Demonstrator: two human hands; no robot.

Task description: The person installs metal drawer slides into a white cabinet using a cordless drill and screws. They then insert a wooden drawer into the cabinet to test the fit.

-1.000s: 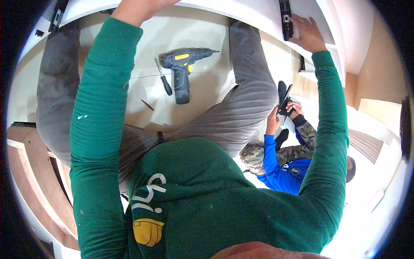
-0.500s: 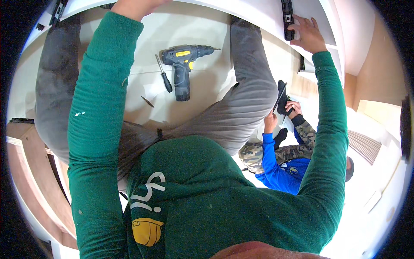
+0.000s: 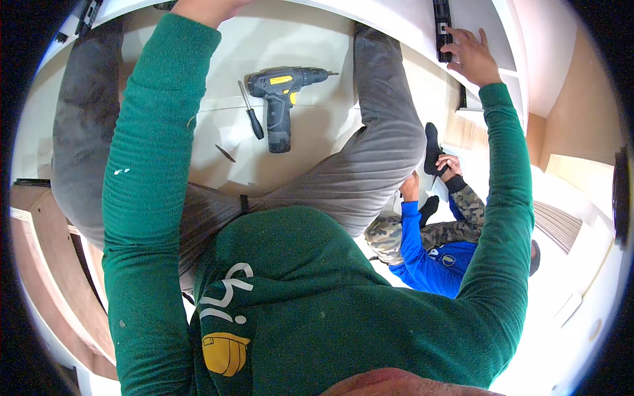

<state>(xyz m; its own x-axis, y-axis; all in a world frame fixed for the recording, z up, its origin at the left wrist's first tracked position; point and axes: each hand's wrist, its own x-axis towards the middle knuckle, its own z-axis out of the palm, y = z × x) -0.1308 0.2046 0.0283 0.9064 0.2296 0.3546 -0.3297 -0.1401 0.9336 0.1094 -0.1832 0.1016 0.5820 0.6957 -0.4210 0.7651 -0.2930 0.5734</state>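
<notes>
My right hand reaches to the upper right with its fingers spread. Its fingertips touch the edge of a black drawer slide on a white panel. My left hand is at the top edge of the head view, by the white cabinet edge; its fingers are cut off. On the pale floor between my legs lies a dark grey cordless drill with a yellow label and a bit fitted. Beside it is a screwdriver with a black handle.
Another black slide sits on the white part at the upper left. A small dark sliver lies on the floor. To the right a co-worker in a blue top sits on the floor. Wooden cabinet parts stand at the left.
My right hand has shifted slightly down and to the right along the slide. The co-worker's hand has moved, and the long dark piece by it now shows less.
</notes>
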